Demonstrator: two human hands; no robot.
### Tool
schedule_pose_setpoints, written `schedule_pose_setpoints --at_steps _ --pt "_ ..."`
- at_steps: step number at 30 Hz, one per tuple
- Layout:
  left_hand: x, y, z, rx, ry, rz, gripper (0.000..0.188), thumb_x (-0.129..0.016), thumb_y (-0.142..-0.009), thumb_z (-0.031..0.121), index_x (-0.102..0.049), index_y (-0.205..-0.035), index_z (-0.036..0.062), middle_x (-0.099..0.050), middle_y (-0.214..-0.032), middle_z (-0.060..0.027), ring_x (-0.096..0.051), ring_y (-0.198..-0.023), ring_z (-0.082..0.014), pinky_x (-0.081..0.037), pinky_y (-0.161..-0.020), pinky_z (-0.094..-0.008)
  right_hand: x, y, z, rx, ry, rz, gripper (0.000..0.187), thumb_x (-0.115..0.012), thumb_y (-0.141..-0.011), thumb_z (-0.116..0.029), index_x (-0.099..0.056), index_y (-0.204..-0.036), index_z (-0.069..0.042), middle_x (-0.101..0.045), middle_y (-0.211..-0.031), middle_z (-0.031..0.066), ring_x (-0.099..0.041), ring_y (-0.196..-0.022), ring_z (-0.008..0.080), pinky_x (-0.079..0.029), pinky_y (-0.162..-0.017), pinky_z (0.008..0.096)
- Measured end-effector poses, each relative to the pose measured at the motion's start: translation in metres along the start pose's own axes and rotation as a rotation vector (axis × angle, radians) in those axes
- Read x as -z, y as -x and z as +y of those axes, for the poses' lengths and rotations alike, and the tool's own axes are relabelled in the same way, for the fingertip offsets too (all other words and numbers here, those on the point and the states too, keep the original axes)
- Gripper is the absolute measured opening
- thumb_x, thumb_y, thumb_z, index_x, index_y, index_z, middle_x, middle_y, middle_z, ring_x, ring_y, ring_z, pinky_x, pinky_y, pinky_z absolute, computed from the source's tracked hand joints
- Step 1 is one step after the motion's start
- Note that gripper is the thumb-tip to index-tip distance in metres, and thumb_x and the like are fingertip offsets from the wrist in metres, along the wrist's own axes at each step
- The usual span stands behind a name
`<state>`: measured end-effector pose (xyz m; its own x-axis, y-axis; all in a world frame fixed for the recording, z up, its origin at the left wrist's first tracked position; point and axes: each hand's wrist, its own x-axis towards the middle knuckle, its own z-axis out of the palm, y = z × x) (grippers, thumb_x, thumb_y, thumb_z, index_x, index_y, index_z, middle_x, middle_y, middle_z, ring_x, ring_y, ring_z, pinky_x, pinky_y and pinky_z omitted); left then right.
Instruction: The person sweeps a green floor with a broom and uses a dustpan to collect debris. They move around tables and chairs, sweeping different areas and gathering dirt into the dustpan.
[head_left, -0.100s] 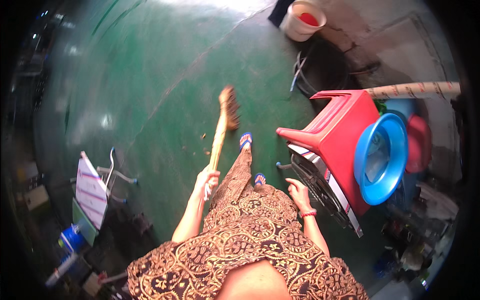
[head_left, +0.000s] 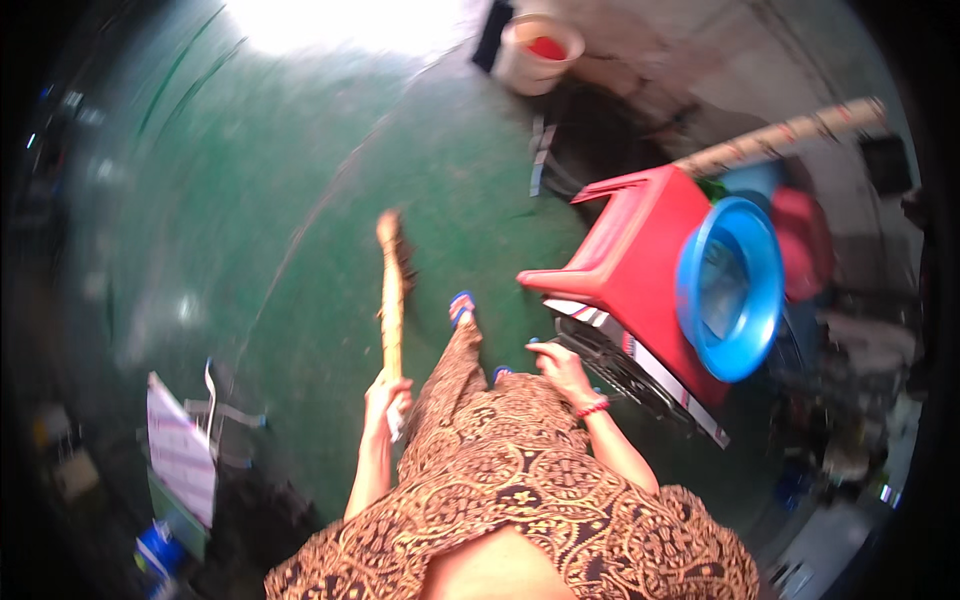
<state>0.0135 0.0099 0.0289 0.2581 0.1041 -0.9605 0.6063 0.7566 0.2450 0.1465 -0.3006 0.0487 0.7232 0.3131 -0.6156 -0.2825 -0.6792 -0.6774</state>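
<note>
My left hand (head_left: 381,405) is wrapped round the lower end of a broom (head_left: 392,320) with a pale yellow handle. Its brown bristles are at the far end, over the green floor, and blurred. Something small and white shows beside the gripping fingers. Nothing shows in my right hand (head_left: 566,374), which hangs in front of my right hip with one finger stretched out and the others loosely bent. A red bracelet circles that wrist. The nearest thing to it is a dark folded frame with a white panel (head_left: 640,362), under a red plastic stool (head_left: 640,240).
A blue basin (head_left: 765,300) leans against the tipped stool on my right. Behind it lies a long cardboard tube (head_left: 780,138). A white bucket (head_left: 515,70) with something red inside stands far ahead. To the left is a small white-topped folding table (head_left: 180,450).
The broom has swung left, with its bristle end drawn closer to me. My right hand has shifted left. The surroundings have slid left and turned slightly as my view moved.
</note>
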Motion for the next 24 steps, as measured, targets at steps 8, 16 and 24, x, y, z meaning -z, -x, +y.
schedule_pose_setpoints --at_steps 8,16,24 --pt "-0.043 -0.02 0.05 0.142 0.254 -0.315 0.026 -0.049 -0.079 -0.009 -0.041 -0.1 0.0043 -0.042 -0.065 -0.0023 -0.037 -0.042 -0.0042 -0.03 -0.031 -0.0164 0.015 -0.049 -0.054 0.295 -0.006 0.095 0.03 -0.051 -0.086 -0.012 -0.056 -0.115 -0.009 -0.06 -0.084 0.0115 -0.056 -0.07 0.0181 -0.045 -0.068 0.0304" --pt "-0.207 -0.125 0.113 0.187 0.301 -0.651 0.017 -0.048 -0.083 -0.007 -0.039 -0.093 0.0028 -0.039 -0.063 0.001 -0.036 -0.043 -0.0037 -0.029 -0.031 -0.0159 0.007 -0.067 -0.103 0.134 0.236 -0.583 0.047 -0.046 -0.09 -0.034 -0.043 -0.128 -0.006 -0.051 -0.123 0.016 -0.049 -0.113 0.0283 -0.037 -0.096 0.0355" --pt "-0.287 -0.269 0.165 0.377 0.628 -0.649 0.016 -0.056 -0.077 -0.003 -0.041 -0.079 0.0022 -0.04 -0.056 0.0008 -0.039 -0.04 -0.0063 -0.033 -0.034 -0.017 0.115 -0.176 -0.085 0.166 0.16 -0.078 0.03 -0.05 -0.088 -0.019 -0.056 -0.114 -0.004 -0.061 -0.107 0.015 -0.058 -0.1 0.0271 -0.044 -0.088 0.0337"
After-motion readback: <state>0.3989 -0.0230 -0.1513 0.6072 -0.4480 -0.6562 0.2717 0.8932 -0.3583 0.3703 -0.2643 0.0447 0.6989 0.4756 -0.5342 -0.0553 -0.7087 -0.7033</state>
